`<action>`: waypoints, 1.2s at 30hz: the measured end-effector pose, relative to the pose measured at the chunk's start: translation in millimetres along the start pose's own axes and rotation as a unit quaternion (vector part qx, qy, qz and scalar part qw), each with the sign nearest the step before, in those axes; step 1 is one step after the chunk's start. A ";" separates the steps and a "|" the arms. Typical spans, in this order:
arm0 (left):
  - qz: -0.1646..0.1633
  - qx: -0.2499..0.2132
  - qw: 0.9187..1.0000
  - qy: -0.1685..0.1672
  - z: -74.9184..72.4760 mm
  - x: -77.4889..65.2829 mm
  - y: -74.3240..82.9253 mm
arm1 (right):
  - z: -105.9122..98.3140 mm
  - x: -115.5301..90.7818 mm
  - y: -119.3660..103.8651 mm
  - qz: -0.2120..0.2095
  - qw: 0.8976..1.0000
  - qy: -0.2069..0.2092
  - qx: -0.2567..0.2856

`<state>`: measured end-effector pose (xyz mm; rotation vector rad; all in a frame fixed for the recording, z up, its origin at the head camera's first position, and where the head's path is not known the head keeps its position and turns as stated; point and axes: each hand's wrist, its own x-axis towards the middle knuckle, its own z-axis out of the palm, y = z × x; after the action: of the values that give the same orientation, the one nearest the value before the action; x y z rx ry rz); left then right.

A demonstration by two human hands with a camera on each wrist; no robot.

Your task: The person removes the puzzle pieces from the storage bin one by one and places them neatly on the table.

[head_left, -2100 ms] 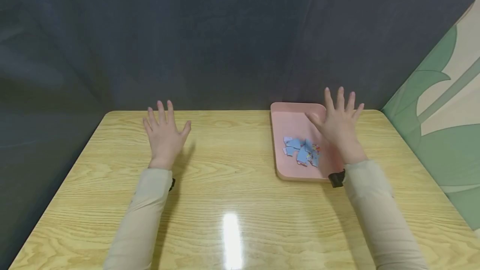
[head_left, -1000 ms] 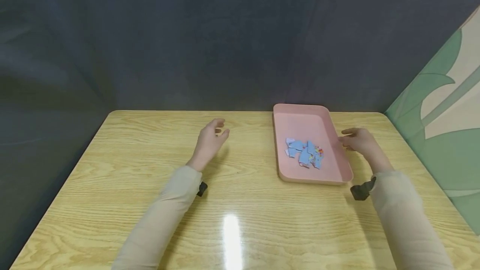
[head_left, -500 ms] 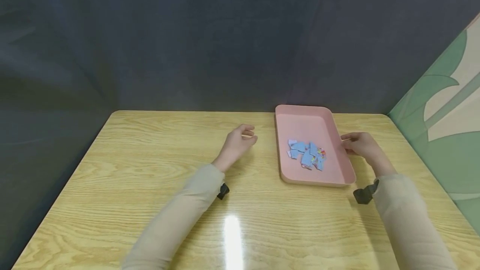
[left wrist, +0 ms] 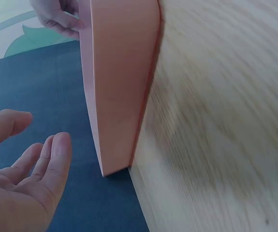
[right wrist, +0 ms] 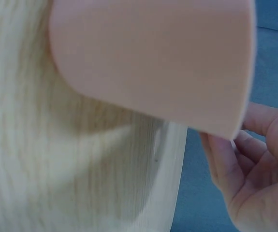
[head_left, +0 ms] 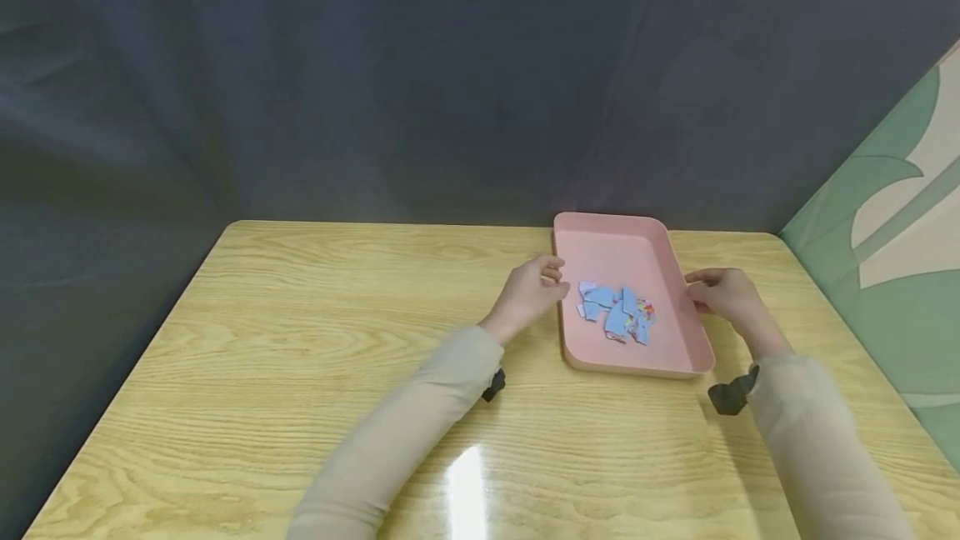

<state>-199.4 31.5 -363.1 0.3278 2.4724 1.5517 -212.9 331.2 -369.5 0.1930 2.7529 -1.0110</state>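
A shallow pink tray (head_left: 600, 252) stands on the table with a small heap of light-blue, flat, irregular pieces (head_left: 618, 315) inside, some with coloured print; they look like jigsaw puzzle pieces. My left hand (head_left: 528, 294) is beside the tray's left rim, thumb and fingers parted. In the left wrist view a gap shows between that hand (left wrist: 27, 169) and the tray wall (left wrist: 122, 82). At the right side, my right hand (head_left: 727, 294) pinches the rim. The right wrist view shows its thumb (right wrist: 262, 118) inside the tray wall (right wrist: 168, 58) and its fingers outside.
The wooden table (head_left: 300, 340) extends to the left and in front of the tray. A dark curtain (head_left: 420, 90) hangs behind the table's far edge. A green and cream patterned panel (head_left: 900, 273) stands along the right.
Both hands were spread in the air at first. The left hand has moved right to the tray's left rim; the right hand has come down onto the right rim and taken hold.
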 end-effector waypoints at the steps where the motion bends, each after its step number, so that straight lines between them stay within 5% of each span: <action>1: 0.001 -0.001 1.000 -0.003 2.5 0.6 1.4 | -0.1 -0.1 -0.3 0.001 1.000 0.000 0.002; 12: -0.030 -0.009 0.999 -0.019 19.9 6.1 10.0 | 10.2 -1.3 -17.8 -0.011 0.999 -0.026 0.043; 26: -0.071 0.016 0.997 -0.013 23.6 17.0 -3.1 | 29.8 2.3 -43.7 -0.012 0.998 -0.042 0.054; 36: -0.062 0.047 0.997 -0.020 22.5 19.0 -10.5 | 42.1 3.4 -56.5 -0.018 0.996 -0.055 0.071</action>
<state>-211.9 52.0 -383.2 0.2125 2.4884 1.3716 -221.0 261.2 -366.4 0.1051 2.5968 -1.1914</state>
